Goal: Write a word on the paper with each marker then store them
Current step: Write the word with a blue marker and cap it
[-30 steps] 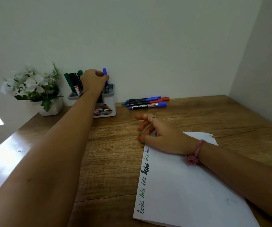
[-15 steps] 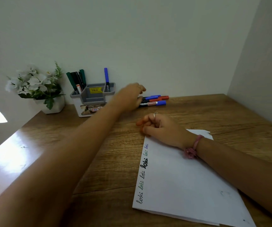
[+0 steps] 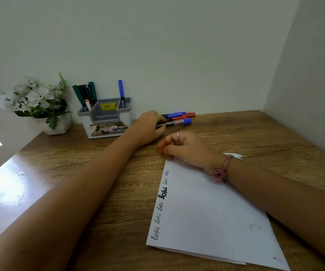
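A white paper [image 3: 206,212] lies on the wooden desk, with "loki" written several times along its left edge. My left hand [image 3: 148,127] reaches to three markers lying by the wall and grips the end of the nearest one, a black marker with a blue cap [image 3: 177,122]. Behind it lie a blue marker [image 3: 176,114] and a red marker [image 3: 187,115]. My right hand [image 3: 187,147] rests on the paper's top left corner, fingers loosely curled, holding nothing. The grey and white organizer [image 3: 107,114] holds a blue marker [image 3: 121,90] on its right and green and black markers [image 3: 85,96] on its left.
A white pot of white flowers [image 3: 38,100] stands left of the organizer against the wall. A side wall [image 3: 304,94] closes the desk on the right. Bare desk wood [image 3: 255,137] shows right of the lying markers.
My left hand let go of the blue marker in the organizer, moved right and came down on the lying markers. My right hand's fingers curled in.
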Motion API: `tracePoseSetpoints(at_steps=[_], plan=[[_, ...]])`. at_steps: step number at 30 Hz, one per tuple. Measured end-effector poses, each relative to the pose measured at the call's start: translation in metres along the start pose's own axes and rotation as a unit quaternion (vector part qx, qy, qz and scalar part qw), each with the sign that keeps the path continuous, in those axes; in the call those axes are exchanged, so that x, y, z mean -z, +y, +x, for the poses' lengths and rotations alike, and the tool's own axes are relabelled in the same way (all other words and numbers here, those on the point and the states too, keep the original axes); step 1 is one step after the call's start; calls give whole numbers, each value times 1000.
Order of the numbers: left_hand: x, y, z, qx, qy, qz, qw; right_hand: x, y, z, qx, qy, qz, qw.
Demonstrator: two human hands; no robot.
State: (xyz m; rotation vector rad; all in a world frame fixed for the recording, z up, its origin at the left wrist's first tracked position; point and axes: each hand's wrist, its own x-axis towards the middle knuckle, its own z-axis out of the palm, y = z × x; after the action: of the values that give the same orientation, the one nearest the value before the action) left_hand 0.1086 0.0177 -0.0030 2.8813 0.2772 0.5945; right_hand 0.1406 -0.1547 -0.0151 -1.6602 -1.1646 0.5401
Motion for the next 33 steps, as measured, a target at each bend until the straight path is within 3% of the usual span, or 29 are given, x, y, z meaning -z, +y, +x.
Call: tracePoseSetpoints(at_steps=[3,6,8,11,15,17,20,23,33], plan=[[16,10,-18,10,85,-119,989,1,-13,-3,-23,-18,41,999],[39,18,-34,20,124,-236,964,12,-25,0,26,85,69,994],[53,23,-42,24,142,-297,944,25,-30,2,71,144,-4,987],[69,34,-49,6,130,-358,925,37,-33,1,74,96,-205,971],[79,51,-51,-43,88,-430,898,39,-35,1,78,95,-214,969],[80,52,-52,-48,26,-389,920,41,-39,0,59,82,-138,985],[76,53,-54,-19,-128,-217,967,47,-48,-3,17,54,43,997],[65,61,-52,13,-219,-239,946,48,-45,-3,-18,23,102,994],[43,60,-60,-29,-129,-312,941,45,-31,0,-42,-74,159,984]])
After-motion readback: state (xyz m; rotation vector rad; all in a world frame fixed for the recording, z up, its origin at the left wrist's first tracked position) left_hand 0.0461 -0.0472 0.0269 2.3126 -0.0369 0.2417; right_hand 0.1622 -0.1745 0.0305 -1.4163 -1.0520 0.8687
